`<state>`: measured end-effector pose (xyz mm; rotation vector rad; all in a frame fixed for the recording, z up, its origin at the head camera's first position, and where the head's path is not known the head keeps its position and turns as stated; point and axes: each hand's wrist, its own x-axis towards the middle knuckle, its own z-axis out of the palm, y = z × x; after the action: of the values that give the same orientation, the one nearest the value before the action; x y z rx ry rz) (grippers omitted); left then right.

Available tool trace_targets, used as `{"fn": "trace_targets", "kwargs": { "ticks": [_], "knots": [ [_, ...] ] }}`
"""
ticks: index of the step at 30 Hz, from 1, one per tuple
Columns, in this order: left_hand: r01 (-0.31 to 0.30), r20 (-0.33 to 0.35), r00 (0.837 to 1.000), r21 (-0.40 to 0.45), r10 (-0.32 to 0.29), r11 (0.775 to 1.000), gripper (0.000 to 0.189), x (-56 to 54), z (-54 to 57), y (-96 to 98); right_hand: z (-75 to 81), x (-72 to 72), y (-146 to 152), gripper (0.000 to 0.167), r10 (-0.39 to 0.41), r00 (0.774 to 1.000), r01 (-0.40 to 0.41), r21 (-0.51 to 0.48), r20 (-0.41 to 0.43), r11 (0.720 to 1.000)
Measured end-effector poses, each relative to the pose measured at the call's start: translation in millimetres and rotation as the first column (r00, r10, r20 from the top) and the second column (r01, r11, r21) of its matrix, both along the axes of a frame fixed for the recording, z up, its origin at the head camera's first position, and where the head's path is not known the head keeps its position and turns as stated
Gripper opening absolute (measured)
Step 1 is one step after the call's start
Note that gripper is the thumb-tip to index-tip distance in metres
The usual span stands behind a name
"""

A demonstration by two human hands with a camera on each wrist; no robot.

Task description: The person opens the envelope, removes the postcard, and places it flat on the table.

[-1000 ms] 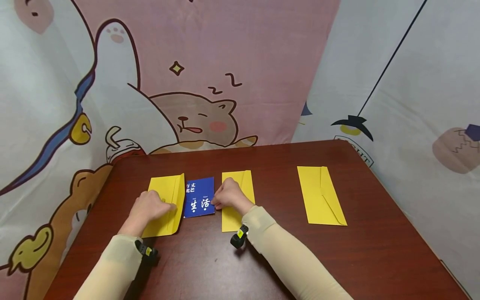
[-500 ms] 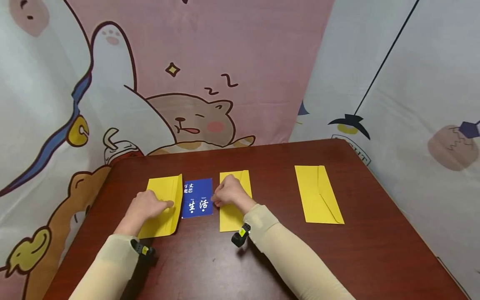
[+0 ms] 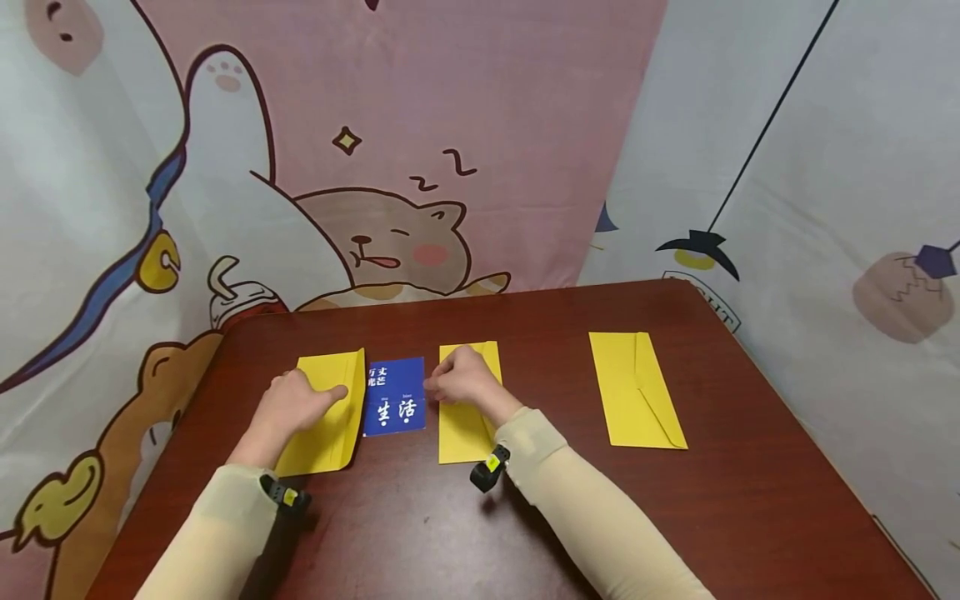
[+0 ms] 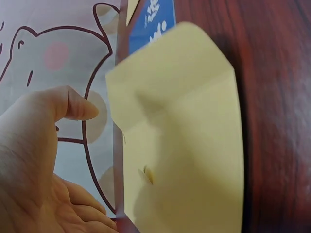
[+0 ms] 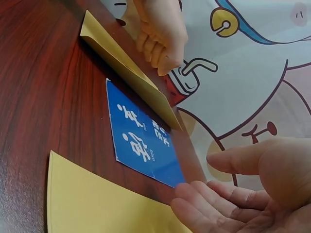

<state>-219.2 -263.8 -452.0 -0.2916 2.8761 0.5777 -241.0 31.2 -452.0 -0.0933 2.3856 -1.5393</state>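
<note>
Left hand (image 3: 292,406), right hand (image 3: 467,379), I had thumbs parted from fingers; one leftward nudge could have crumpled the blue card (image 3: 396,396) against the left envelope (image 3: 332,429)!

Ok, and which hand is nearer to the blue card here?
Right. The right hand, over the middle yellow envelope, is at the right edge of the blue card; the left hand is over the leftmost yellow envelope, farther from the card.

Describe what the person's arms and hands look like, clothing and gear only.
Long, plain cream sleeves reach the wrists, ending in wide cuffs. Each wrist carries a small black camera with a bright yellow mark. The left hand and right hand wear no gloves.
</note>
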Motion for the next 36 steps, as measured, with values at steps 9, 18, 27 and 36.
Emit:
{"fn": "trace_targets", "kwargs": {
  "ticks": [9,18,27,36],
  "knots": [
    [0.028,-0.053,0.998,0.023,-0.026,0.999,0.105,0.2,10.7,20.7,4.6,-0.4,11.5,0.028,0.066,0.989,-0.061,0.039,-0.135,0.997],
    [0.074,-0.095,0.993,0.052,-0.068,0.996,0.117,0.6,14.5,36.3,2.2,-1.1,21.0,0.041,0.085,0.967,-0.073,0.057,-0.239,0.996],
    [0.174,-0.167,0.972,0.045,-0.164,0.984,0.114,1.8,12.8,58.0,-2.4,0.0,36.0,0.052,0.108,0.946,-0.076,0.114,-0.305,0.991],
    [0.231,-0.195,0.956,0.049,-0.218,0.972,0.116,2.7,12.6,76.5,-1.0,2.1,47.2,0.053,0.105,0.937,-0.047,0.177,-0.333,0.983]
  ]
}}
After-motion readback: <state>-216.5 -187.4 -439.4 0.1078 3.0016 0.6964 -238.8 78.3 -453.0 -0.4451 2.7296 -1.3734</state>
